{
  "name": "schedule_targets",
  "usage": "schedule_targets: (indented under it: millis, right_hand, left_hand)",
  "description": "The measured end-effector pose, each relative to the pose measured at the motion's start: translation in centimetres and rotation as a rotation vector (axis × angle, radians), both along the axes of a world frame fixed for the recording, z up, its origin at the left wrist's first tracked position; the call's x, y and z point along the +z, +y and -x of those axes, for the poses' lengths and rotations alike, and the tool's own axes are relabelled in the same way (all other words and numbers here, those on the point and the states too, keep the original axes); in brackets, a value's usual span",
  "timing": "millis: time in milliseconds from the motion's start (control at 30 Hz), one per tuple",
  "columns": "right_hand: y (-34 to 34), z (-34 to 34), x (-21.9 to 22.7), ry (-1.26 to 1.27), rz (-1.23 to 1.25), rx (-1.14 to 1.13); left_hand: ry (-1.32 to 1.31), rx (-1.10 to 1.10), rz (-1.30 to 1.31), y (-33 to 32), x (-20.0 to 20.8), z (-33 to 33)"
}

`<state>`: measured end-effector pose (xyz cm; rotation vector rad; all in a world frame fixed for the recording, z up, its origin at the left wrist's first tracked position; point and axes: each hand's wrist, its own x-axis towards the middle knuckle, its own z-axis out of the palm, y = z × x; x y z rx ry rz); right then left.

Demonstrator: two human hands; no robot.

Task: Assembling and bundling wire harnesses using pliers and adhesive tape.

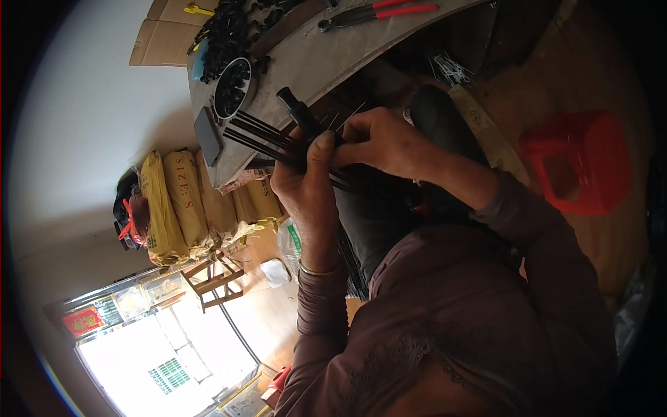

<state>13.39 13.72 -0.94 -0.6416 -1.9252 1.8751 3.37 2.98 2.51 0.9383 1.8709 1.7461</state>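
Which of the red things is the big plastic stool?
The red stool on the floor at the right, past the right hand. It is chunky and boxy. The other red thing, the pliers, is thin and lies up on the table.

Three fat yellow wrapped bundles (182,205) lie side by side under the edge of the counter (313,62), with black letters on them. More yellow packs (257,201) sit just beside them, partly hidden. A flat brown cardboard box (161,35) lies at the far end of the counter. A small dark phone (208,135) with a black screen rests on the counter edge. A red sign (83,321) with gold marks hangs near the bright doorway. A white bag with green print (290,240) is near the packs.
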Motion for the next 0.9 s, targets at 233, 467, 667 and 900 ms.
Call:
schedule_targets:
  millis: [233, 467, 667, 900]
  right_hand:
    - [1.2, 0.2, -0.8, 0.049, 0.374, 0.203]
    - [-0.4, 0.2, -1.0, 0.105, 0.079, 0.035]
    - [-0.6, 0.3, -1.0, 0.110, 0.074, 0.003]
    - [-0.9, 0.6, -1.0, 0.071, 0.127, 0.043]
  left_hand:
    - [0.015, -0.040, -0.051, -0.2, -0.6, 0.0]
    - [-0.218, -0.056, -0.113, 0.0, -1.0, 0.7]
    - [-0.320, -0.071, -0.135, -0.4, -1.2, 0.8]
    - [-0.275, -0.004, -0.123, -0.6, -0.8, -0.3]
